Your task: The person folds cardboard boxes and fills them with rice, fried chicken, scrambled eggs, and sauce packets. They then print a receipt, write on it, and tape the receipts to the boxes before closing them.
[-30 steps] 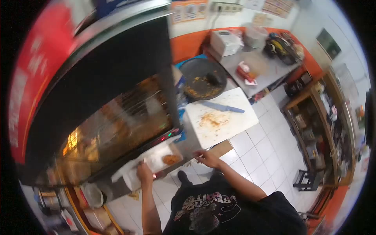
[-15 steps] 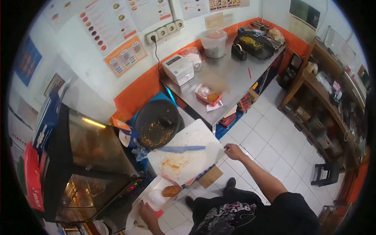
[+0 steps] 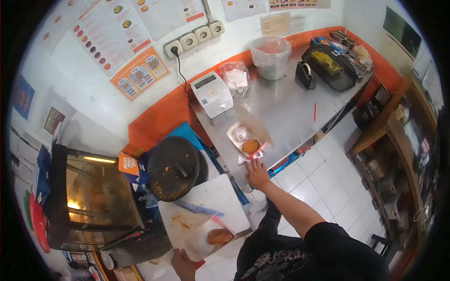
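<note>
At the bottom my left hand (image 3: 183, 264) grips the near edge of an open paper food box (image 3: 206, 228) with a red edge. Inside it a browned piece of fried chicken (image 3: 220, 236) lies beside a white mound, perhaps rice. My right hand (image 3: 258, 175) reaches to the steel counter's front edge, fingers stretched out. Its fingertips touch or nearly touch a small white-and-red packet (image 3: 244, 159). Just beyond stands a second open paper box (image 3: 233, 134) with a wrapped round bundle (image 3: 241, 134) and fried chicken (image 3: 250, 146).
A blue knife (image 3: 199, 207) lies on the crumb-strewn white cutting board (image 3: 194, 193), beside a dark round pan or lid (image 3: 171, 161). On the steel counter (image 3: 286, 112) are a label printer (image 3: 212, 96), a bucket (image 3: 272, 68) and a tape dispenser (image 3: 306, 76). A lit glass cabinet (image 3: 101, 192) stands left.
My right hand has moved from beside the cutting board forward to the packet by the counter box. The left hand's box now overlaps the board's near edge. The view has shifted.
</note>
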Motion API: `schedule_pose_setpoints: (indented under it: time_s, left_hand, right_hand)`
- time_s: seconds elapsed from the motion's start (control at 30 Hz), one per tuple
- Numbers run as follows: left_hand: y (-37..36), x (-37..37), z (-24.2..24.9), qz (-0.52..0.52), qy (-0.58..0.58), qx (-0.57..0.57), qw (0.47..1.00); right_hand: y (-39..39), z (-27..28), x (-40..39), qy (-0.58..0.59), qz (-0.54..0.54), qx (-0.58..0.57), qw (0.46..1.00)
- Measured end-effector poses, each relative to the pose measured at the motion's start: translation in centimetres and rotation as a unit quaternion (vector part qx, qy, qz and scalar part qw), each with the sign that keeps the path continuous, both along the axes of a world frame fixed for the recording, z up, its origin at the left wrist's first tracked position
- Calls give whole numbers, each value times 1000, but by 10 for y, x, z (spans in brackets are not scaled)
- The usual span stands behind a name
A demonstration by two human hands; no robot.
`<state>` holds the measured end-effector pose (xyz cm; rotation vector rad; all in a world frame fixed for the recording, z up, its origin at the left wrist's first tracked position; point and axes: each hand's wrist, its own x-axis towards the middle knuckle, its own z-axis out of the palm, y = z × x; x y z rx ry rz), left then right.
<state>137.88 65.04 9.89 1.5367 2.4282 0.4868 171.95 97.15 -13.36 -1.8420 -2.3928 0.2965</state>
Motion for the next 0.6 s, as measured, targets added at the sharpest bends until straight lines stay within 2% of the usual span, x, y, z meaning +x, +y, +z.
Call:
schedule_pose_setpoints:
  time_s: [0.07, 0.13, 0.2, 0.3, 0.33, 0.47, 0.53, 0.6]
  left_hand:
    - [23, 17, -8, 30, -1, -32, 999]
    - [53, 39, -16, 60, -7, -65, 996]
    - [89, 64, -6, -5, 54, 2, 999]
    - [142, 113, 32, 16, 27, 11, 999]
    - [153, 115, 24, -17, 70, 64, 995]
    - [193, 169, 58, 32, 63, 47, 996]
    - [210, 188, 70, 72, 5, -34, 997]
    - [218, 194, 48, 86, -22, 4, 996]
  right_hand:
    - [8, -4, 19, -29, 45, 61, 997]
    - [23, 1, 53, -17, 67, 49, 996]
    - [28, 15, 81, 30, 94, 64, 993]
    - [49, 28, 100, 47, 121, 35, 991]
    - [55, 30, 99, 71, 105, 117, 985]
    - [76, 18, 101, 111, 108, 104, 983]
    - [93, 24, 112, 114, 125, 81, 982]
    - [115, 21, 128, 117, 138, 61, 982]
